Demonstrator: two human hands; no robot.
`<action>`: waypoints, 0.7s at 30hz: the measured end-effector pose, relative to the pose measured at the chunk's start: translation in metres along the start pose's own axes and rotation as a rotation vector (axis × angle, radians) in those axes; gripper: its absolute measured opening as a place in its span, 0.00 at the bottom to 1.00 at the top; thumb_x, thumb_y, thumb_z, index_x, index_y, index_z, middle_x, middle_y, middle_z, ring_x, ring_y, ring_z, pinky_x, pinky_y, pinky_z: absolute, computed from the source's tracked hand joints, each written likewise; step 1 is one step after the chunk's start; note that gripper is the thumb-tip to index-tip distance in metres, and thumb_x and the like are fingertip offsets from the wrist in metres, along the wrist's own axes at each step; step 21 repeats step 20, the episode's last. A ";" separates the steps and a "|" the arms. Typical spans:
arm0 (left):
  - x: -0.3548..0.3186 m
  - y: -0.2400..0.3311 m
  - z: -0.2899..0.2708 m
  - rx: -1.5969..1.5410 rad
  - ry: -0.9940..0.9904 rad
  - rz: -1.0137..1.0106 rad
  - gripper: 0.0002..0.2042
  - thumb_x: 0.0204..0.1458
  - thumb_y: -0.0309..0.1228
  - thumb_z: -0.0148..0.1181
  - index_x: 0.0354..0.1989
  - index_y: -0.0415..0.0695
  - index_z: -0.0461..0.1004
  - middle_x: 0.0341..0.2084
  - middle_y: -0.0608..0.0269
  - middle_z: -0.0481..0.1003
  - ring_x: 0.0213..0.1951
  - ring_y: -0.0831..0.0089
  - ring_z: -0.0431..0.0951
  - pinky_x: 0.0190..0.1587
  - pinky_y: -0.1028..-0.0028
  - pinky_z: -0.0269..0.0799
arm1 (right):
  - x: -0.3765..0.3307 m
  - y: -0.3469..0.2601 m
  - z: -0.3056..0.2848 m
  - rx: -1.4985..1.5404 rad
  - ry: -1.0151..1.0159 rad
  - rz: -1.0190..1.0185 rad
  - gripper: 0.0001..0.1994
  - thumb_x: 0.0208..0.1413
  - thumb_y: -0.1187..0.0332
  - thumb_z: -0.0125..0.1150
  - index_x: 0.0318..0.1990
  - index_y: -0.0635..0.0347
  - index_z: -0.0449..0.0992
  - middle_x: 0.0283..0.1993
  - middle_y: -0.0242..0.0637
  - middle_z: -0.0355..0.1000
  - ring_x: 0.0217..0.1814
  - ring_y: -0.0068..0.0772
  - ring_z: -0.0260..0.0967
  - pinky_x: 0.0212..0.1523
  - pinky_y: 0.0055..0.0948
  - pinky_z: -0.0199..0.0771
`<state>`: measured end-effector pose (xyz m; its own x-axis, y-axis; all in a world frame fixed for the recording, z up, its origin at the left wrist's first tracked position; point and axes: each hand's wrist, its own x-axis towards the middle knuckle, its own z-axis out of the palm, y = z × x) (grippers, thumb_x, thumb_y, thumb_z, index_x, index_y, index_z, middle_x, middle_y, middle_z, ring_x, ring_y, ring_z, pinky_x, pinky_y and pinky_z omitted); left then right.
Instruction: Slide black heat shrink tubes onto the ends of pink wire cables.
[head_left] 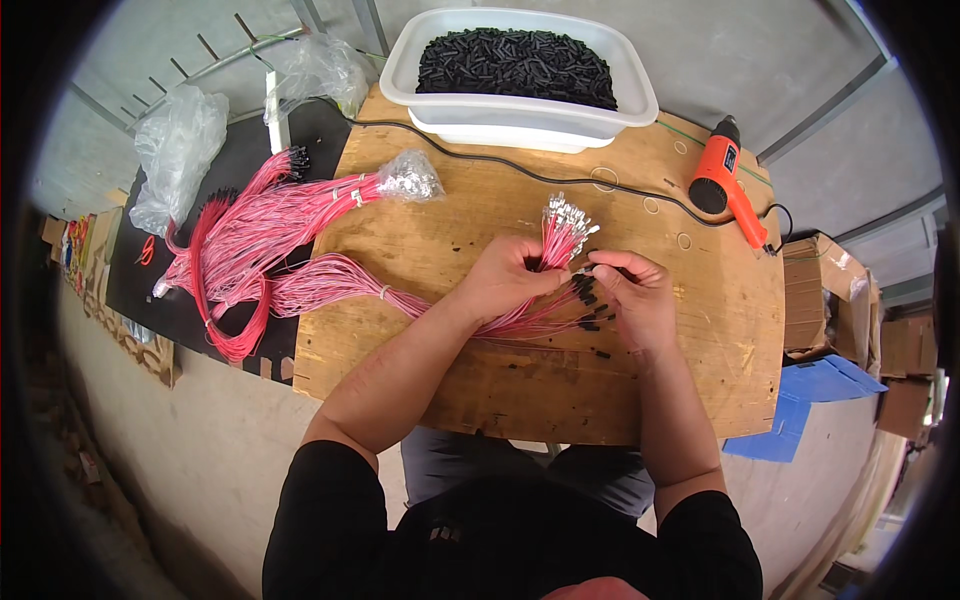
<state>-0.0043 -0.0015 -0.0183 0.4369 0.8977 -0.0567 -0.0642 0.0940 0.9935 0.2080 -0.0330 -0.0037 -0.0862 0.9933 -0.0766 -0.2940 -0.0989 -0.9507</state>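
My left hand (512,275) is closed round a bundle of thin red and white wires (556,245). Their bare silvery terminals (568,213) fan out above the fist. Just to the right, the thumb and fingertips of my right hand (636,290) pinch together beside the bundle; what lies between them is too small to make out. Several wire ends with black sleeves (590,305) spread out below, between the two hands. The rest of the held wires trail left under my left forearm as a long pink strand (345,280).
A white tub (520,132) of short black tubes stands at the back. An orange heat gun (727,185) lies at right, its black cable (520,172) crossing the wooden table (730,330). Further pink wire bundles (260,225) and clear plastic bags (180,150) lie left, near red-handled scissors (147,251).
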 end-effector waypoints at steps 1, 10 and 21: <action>0.000 0.001 0.000 0.003 -0.001 -0.009 0.08 0.54 0.27 0.67 0.39 0.37 0.81 0.27 0.72 0.77 0.32 0.87 0.71 0.34 0.80 0.70 | 0.000 -0.001 0.000 0.000 0.000 0.001 0.09 0.59 0.78 0.64 0.46 0.68 0.81 0.40 0.35 0.79 0.36 0.17 0.73 0.35 0.15 0.69; 0.000 0.002 0.000 0.030 -0.006 -0.038 0.08 0.53 0.28 0.67 0.37 0.36 0.81 0.26 0.70 0.78 0.31 0.86 0.72 0.34 0.79 0.70 | 0.000 -0.001 0.004 -0.088 0.016 -0.021 0.08 0.59 0.76 0.65 0.45 0.66 0.81 0.36 0.33 0.79 0.29 0.13 0.68 0.26 0.14 0.58; 0.000 0.005 0.000 0.070 -0.018 -0.014 0.08 0.53 0.29 0.68 0.37 0.37 0.82 0.25 0.69 0.79 0.30 0.86 0.72 0.34 0.78 0.71 | -0.001 -0.005 0.003 -0.207 -0.019 -0.026 0.07 0.60 0.76 0.64 0.43 0.67 0.81 0.38 0.33 0.79 0.39 0.19 0.74 0.43 0.18 0.74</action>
